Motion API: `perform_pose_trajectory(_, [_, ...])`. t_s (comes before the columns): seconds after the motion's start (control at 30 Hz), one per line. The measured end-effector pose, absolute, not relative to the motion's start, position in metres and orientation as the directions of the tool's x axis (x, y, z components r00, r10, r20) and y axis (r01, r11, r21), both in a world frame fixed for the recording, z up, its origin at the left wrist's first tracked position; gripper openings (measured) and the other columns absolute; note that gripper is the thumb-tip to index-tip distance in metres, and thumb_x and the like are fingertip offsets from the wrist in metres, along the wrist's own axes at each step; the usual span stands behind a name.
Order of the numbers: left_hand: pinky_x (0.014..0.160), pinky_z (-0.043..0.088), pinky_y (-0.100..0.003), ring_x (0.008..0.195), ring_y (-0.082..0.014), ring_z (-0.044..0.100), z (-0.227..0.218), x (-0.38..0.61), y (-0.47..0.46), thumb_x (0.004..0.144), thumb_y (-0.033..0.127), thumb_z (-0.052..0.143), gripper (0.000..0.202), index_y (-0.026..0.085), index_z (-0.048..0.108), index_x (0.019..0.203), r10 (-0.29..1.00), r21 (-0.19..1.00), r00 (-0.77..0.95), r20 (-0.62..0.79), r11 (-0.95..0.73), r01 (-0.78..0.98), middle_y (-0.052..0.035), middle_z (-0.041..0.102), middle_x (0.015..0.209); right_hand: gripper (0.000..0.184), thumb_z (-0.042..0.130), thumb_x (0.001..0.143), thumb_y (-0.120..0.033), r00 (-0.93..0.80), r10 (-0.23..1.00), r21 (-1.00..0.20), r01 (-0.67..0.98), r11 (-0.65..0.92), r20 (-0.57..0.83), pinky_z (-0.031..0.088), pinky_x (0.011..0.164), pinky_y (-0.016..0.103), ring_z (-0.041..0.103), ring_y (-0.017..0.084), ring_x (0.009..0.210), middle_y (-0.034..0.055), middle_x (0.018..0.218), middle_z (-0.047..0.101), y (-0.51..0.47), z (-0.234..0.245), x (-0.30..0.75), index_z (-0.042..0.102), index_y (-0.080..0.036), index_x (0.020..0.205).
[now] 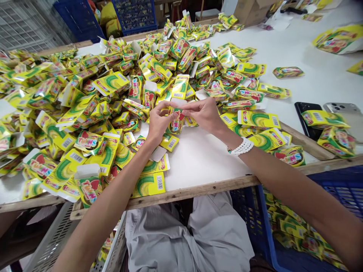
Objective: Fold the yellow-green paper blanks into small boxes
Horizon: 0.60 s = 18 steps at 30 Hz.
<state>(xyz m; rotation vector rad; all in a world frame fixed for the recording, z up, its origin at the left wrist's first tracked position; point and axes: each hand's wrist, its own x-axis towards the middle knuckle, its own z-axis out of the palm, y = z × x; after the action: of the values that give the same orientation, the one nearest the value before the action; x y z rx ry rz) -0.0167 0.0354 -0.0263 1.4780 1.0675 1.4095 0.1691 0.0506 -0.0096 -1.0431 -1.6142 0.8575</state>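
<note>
A small green and yellow candy box with a watermelon picture and colourful lettering stands upright between my hands, its white top flap raised. My left hand grips it from the left, thumb on the front and fingers curled behind the top. At the upper right corner, my right hand pinches the box near the flap with thumb and forefinger; the exact contact is partly hidden. Right behind stands another yellow box in the heap. A yellow box with a barcode lies just below my left hand.
A large heap of similar boxes covers the white table, which has a wooden edge. Two phones lie at right beneath boxes. A blue crate with boxes stands below right, a grey crate below left.
</note>
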Motion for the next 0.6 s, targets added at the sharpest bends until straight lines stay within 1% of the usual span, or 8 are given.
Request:
perform_pose_trajectory(0.07, [0.075, 0.058, -0.028, 0.089, -0.0176, 0.07, -0.0256, -0.0175, 0.0344, 0.076, 0.035, 0.085, 0.028, 0.023, 0.072, 0.097, 0.958, 0.958, 0.033, 0.286, -0.287, 0.023, -0.0018, 0.076, 0.108, 0.015, 0.084, 0.077, -0.017, -0.165, 0.919, -0.888, 0.246, 0.389, 0.357, 0.069, 0.089, 0.043, 0.083, 0.03, 0.092, 0.0051, 0.093, 0.086, 0.0497, -0.0085, 0.1682, 0.088, -0.022, 0.091])
perform_pose_trajectory(0.1, [0.075, 0.058, -0.028, 0.088, -0.0172, 0.07, -0.0249, -0.0176, 0.0337, 0.076, 0.036, 0.086, 0.028, 0.023, 0.072, 0.097, 0.955, 0.955, 0.029, 0.294, -0.295, 0.023, -0.0019, 0.076, 0.108, 0.015, 0.084, 0.077, -0.017, -0.173, 0.918, -0.886, 0.246, 0.392, 0.358, 0.069, 0.088, 0.044, 0.083, 0.031, 0.091, 0.0048, 0.094, 0.086, 0.0494, -0.0076, 0.1679, 0.088, -0.022, 0.09])
perform_pose_trajectory(0.23, [0.08, 0.06, -0.028, 0.092, -0.017, 0.073, -0.0223, -0.0166, 0.0323, 0.074, 0.039, 0.09, 0.043, 0.027, 0.069, 0.109, 0.944, 0.945, 0.011, 0.328, -0.328, -0.002, -0.0017, 0.076, 0.112, 0.017, 0.088, 0.075, -0.021, -0.138, 0.918, -0.899, 0.196, 0.392, 0.371, 0.07, 0.091, 0.045, 0.083, 0.03, 0.092, 0.0052, 0.098, 0.086, 0.0476, -0.0038, 0.1678, 0.087, -0.023, 0.091])
perform_pose_trajectory(0.33, [0.088, 0.062, -0.031, 0.1, -0.0192, 0.075, -0.0228, -0.0163, 0.0345, 0.073, 0.04, 0.091, 0.044, 0.028, 0.069, 0.109, 0.945, 0.945, 0.015, 0.328, -0.328, 0.004, -0.0021, 0.077, 0.118, 0.017, 0.087, 0.075, -0.022, -0.085, 0.916, -0.897, 0.188, 0.4, 0.391, 0.07, 0.091, 0.045, 0.082, 0.028, 0.092, 0.0058, 0.097, 0.085, 0.0465, -0.0015, 0.1697, 0.085, -0.022, 0.092])
perform_pose_trajectory(0.43, [0.097, 0.062, -0.035, 0.11, -0.022, 0.075, -0.0259, -0.0178, 0.0385, 0.072, 0.039, 0.092, 0.044, 0.026, 0.07, 0.108, 0.944, 0.944, 0.018, 0.33, -0.33, 0.006, -0.0046, 0.076, 0.129, 0.016, 0.083, 0.077, -0.016, -0.061, 0.909, -0.883, 0.218, 0.416, 0.413, 0.07, 0.09, 0.043, 0.082, 0.026, 0.093, 0.0058, 0.096, 0.084, 0.0462, -0.0002, 0.1723, 0.082, -0.021, 0.093])
perform_pose_trajectory(0.6, [0.095, 0.065, -0.039, 0.105, -0.0242, 0.078, -0.0287, -0.0236, 0.041, 0.068, 0.036, 0.095, 0.048, 0.021, 0.073, 0.108, 0.948, 0.949, 0.053, 0.315, -0.315, -0.006, -0.0093, 0.079, 0.127, 0.021, 0.078, 0.076, -0.007, -0.051, 0.896, -0.858, 0.268, 0.438, 0.441, 0.07, 0.089, 0.041, 0.081, 0.025, 0.091, 0.0033, 0.093, 0.083, 0.0467, -0.0021, 0.1727, 0.081, -0.022, 0.091])
